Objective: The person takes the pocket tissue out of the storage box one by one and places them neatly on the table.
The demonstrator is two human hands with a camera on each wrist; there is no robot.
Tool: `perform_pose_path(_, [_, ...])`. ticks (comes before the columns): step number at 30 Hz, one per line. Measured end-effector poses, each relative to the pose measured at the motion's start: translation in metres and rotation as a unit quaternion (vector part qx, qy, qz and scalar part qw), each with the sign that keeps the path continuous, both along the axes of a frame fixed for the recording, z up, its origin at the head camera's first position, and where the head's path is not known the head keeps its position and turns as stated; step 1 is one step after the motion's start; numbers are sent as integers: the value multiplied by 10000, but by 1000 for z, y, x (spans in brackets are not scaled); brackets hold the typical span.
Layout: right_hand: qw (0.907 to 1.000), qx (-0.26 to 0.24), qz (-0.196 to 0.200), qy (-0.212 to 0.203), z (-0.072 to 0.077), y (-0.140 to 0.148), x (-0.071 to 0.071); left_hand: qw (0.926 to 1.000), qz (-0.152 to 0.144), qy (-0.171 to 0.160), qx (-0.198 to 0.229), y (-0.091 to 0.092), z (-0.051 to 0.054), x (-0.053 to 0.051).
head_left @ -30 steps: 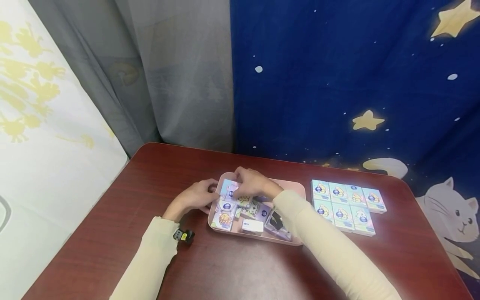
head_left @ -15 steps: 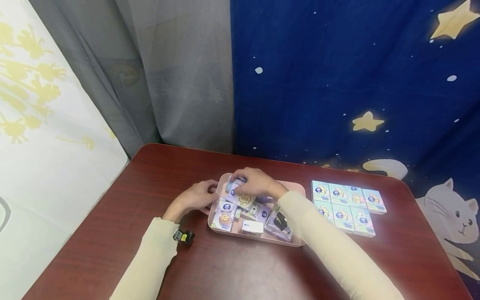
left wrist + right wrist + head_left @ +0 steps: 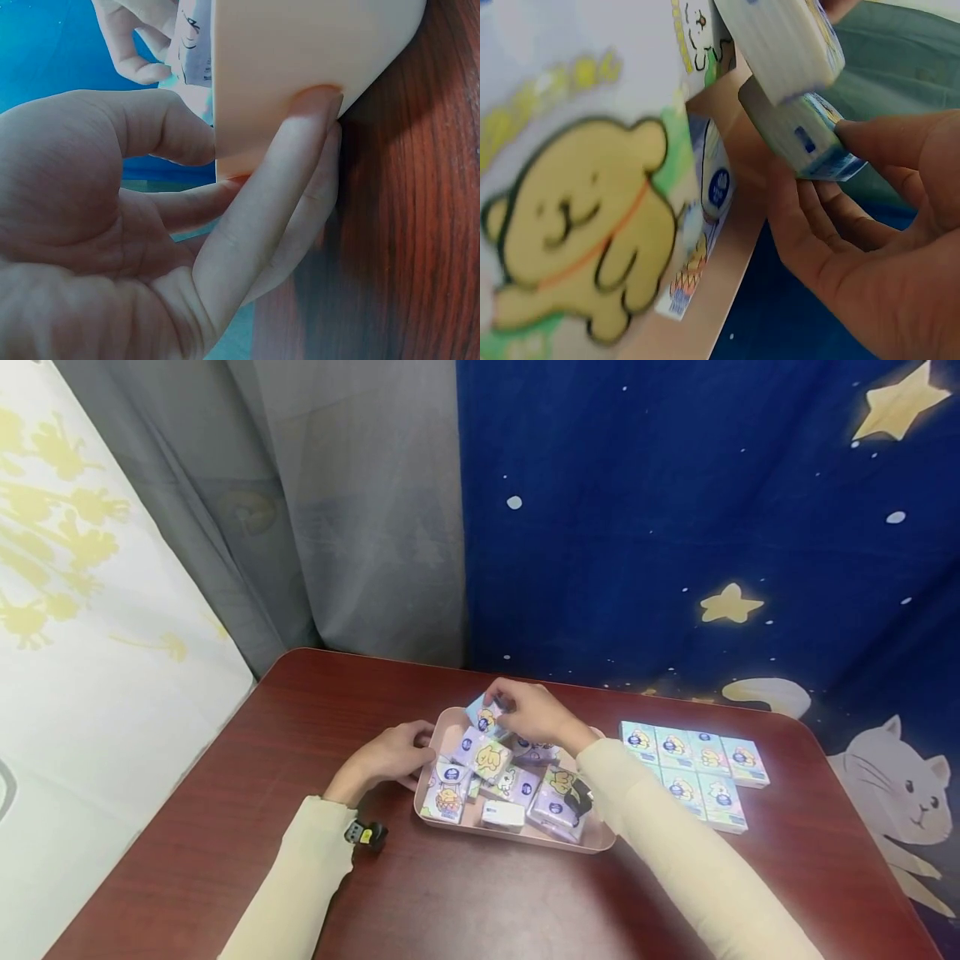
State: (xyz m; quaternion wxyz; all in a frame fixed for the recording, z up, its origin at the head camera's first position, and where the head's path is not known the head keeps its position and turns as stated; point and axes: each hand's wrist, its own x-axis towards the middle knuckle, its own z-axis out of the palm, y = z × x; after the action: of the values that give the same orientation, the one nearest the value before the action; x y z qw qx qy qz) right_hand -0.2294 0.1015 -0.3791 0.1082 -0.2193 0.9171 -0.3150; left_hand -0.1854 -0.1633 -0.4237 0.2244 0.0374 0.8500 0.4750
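Observation:
My left hand (image 3: 386, 752) holds the left end of a pink tray (image 3: 471, 815). In the left wrist view its thumb meets the rim while the fingers press the tray's outer wall (image 3: 300, 37). Over the tray's far rim, my right hand (image 3: 538, 717) pinches a blue tissue pack (image 3: 484, 718) between thumb and fingers; the right wrist view shows the pack (image 3: 802, 139) edge-on. Below it lies a purple tissue pack (image 3: 486, 757) with a yellow cartoon animal. Several more packs fill the tray, including a white-sided one (image 3: 504, 815) at the front.
Right of the tray, pale blue tissue packs (image 3: 705, 752) lie in two rows on the brown table (image 3: 450, 902). Grey curtain (image 3: 375, 527) and blue starry curtain (image 3: 600, 527) hang behind the table's far edge. White cloth (image 3: 112, 735) hangs at left.
My right hand has drawn the blue tissue pack from the tray's left part up and right, over the far rim. The purple pack shifted slightly and now lies uncovered. My left hand stays put.

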Motion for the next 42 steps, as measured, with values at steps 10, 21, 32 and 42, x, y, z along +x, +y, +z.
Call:
perform_pose_path(10, [9996,-83,-107,-258,3,23,-1,10000,-32,45,-35,0,-1,1])
perform_pose_path(21, [9973,-529,-285,-433,8,54,1,10000,24,2,-61,-1,-3,-1])
perform_pose_path(32, [9874,-1207,-606,-825,21,90,15,9996,4,26,-275,1,-2,-4])
perform_pose_path(42, [9850,-1229,-936,-765,17,127,38,9999,17,-26,-140,0,-3,-2])
